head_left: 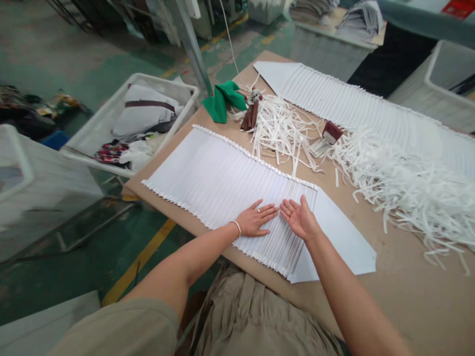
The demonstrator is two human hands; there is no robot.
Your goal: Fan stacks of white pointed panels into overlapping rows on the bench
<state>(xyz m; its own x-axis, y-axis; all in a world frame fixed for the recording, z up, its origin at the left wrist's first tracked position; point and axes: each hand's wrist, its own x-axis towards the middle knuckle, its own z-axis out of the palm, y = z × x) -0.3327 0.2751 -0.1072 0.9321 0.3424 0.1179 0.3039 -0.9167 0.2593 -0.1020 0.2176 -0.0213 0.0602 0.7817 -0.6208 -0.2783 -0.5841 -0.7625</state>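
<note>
A row of overlapping white pieces [215, 173], fanned into narrow steps, lies across the near part of the table. My left hand [256, 218] rests flat on it with the fingers stretched toward the right; a ring and a bracelet show on it. Close by on the right, my right hand [299, 217] is turned partly palm up, its fingers extended and thumb raised, with nothing in it. The fingertips of both hands almost meet. Beyond the right hand the last piece [339, 237] shows its full flat, pointed shape.
Loose white strips [415, 188] are heaped on the brown table [415, 301]. Behind them lies a second fanned row [363, 106]. A green cloth [224, 100] and a dark red block [332, 132] sit near the middle. A bin [129, 126] of fabric stands left of the table.
</note>
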